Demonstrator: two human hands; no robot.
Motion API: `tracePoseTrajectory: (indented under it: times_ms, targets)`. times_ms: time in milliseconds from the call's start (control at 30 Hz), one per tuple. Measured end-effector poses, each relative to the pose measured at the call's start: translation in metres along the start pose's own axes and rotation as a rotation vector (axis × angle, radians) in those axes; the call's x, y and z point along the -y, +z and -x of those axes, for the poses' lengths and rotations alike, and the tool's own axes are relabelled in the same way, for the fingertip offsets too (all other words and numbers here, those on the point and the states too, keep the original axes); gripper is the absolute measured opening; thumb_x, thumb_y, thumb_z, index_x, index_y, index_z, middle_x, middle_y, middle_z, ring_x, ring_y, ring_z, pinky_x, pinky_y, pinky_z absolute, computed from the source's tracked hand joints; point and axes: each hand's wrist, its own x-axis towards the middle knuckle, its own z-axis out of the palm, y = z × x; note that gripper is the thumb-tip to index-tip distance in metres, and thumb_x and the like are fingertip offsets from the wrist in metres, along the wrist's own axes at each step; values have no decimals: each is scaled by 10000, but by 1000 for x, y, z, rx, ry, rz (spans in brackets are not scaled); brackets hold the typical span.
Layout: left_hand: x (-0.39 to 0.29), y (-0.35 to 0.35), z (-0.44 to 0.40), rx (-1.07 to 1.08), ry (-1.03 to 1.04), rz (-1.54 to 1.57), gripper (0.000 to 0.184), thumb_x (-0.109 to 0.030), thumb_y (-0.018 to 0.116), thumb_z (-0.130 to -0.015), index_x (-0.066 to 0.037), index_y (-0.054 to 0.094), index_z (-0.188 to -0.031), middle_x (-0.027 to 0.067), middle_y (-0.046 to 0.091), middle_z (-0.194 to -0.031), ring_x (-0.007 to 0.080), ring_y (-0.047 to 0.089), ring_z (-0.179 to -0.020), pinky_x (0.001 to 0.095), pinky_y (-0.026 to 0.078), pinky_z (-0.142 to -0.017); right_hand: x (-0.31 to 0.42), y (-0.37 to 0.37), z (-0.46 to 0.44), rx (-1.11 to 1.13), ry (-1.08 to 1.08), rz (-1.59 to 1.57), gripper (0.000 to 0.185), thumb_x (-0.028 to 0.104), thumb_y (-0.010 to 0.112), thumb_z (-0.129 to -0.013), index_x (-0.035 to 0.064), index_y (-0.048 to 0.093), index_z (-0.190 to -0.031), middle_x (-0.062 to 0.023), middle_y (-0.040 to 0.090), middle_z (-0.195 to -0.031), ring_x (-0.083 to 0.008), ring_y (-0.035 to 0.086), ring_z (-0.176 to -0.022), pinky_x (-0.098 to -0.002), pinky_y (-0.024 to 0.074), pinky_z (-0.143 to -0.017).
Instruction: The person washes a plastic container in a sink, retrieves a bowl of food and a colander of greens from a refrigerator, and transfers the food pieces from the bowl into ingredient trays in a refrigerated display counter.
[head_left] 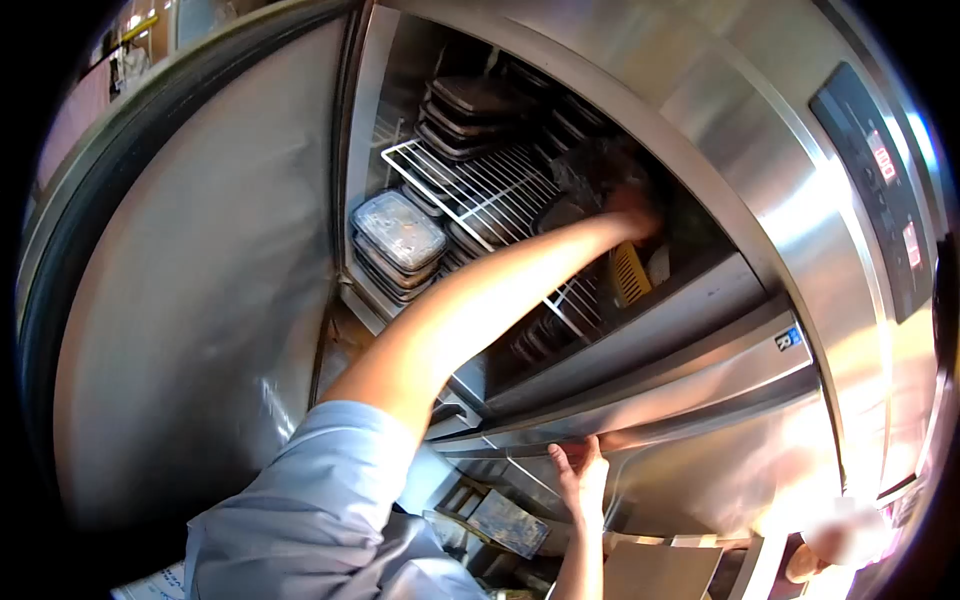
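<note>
My left arm stretches into the open steel refrigerator [640, 330]. At its end, my left hand [632, 208] is in shadow beside a crinkled clear plastic bag [590, 170] and above a yellow slotted basket [630, 273]. Its fingers are too dark to make out, so I cannot tell whether it grips the bag. Lower down, my right hand [582, 475] is raised against the lower door's top edge [640, 437], thumb and a finger apart, with nothing visible in it. A white wire shelf [500, 190] lies beneath my left forearm.
Stacked lidded containers [400, 232] sit at the left inside, with darker stacked ones [470, 115] behind. The open door [200, 270] stands on the left. A control panel [880, 190] with red digits is at the right. A blurred person [845, 530] is at lower right.
</note>
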Motion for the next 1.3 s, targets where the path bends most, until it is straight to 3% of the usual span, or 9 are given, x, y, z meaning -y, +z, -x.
tracePoseTrajectory:
  times_ms: [233, 600, 667, 833, 867, 1100, 1167, 1233, 1300]
  targets:
    - [3, 38, -65, 174, -3, -273, 290, -120, 592, -885, 42, 670, -1114, 186, 723, -907, 230, 731, -715, 335, 591, -586, 5, -1, -7, 8, -9, -48, 407, 190, 782, -866, -20, 579, -1150, -165, 735, -877, -257, 736, -771, -351, 580, -738]
    - [-30, -120, 11, 236, 61, -235, 412, -100, 558, -890, 55, 603, -1269, 206, 719, -951, 254, 729, -655, 318, 612, -500, 8, -13, 3, 0, -27, 8, 439, 185, 790, -856, -61, 601, -1167, -183, 741, -940, -240, 740, -811, -341, 574, -750]
    - [-15, -135, 34, 112, 60, -201, 383, -53, 553, -832, 56, 661, -1182, 212, 718, -900, 254, 725, -638, 324, 610, -503, 2, -11, 3, -6, -35, -9, 434, 182, 789, -855, -63, 604, -1163, -181, 741, -939, -231, 737, -801, -335, 574, -741]
    - [-8, -155, 60, 71, 23, -217, 361, -54, 567, -823, 52, 677, -1149, 212, 712, -873, 246, 712, -623, 336, 611, -549, -3, -9, -2, -3, -33, 9, 392, 161, 790, -853, -54, 615, -1130, -161, 739, -911, -190, 715, -747, -303, 568, -691]
    - [-6, -157, 61, 65, 7, -207, 358, -59, 567, -826, 52, 679, -1148, 212, 711, -873, 245, 711, -627, 335, 611, -549, -5, -9, -3, 20, -32, -7, 409, 195, 783, -862, -64, 603, -1121, -197, 727, -924, -258, 731, -765, -335, 584, -699]
    - [2, -179, 65, 83, -63, -142, 391, -77, 584, -815, 59, 668, -1171, 201, 711, -883, 238, 711, -658, 336, 612, -554, -9, -9, 2, 8, -39, -21, 417, 202, 775, -871, -58, 608, -1151, -186, 729, -919, -252, 728, -757, -328, 578, -702]
    - [9, -188, 67, 152, -100, -76, 440, -95, 582, -803, 99, 628, -1195, 192, 704, -924, 245, 710, -702, 345, 619, -568, -21, -11, 4, 245, 60, 211, 448, 167, 790, -862, -71, 606, -1195, -157, 738, -913, -199, 724, -765, -299, 574, -707]
    - [12, -194, 72, 230, -104, 0, 395, -73, 552, -774, 139, 632, -1098, 223, 703, -907, 279, 729, -708, 341, 624, -565, 0, -5, 5, 380, 97, -259, 483, 165, 757, -901, -93, 569, -1264, -173, 734, -994, -234, 728, -805, -316, 584, -733]
    - [13, -206, 84, 338, -142, -28, 536, -140, 613, -760, 118, 582, -1229, 190, 690, -945, 248, 715, -750, 340, 617, -556, 52, -3, -3, 432, -2, -797, 662, 287, 658, -979, -73, 380, -1460, -245, 615, -1292, -289, 677, -1068, -374, 582, -849]
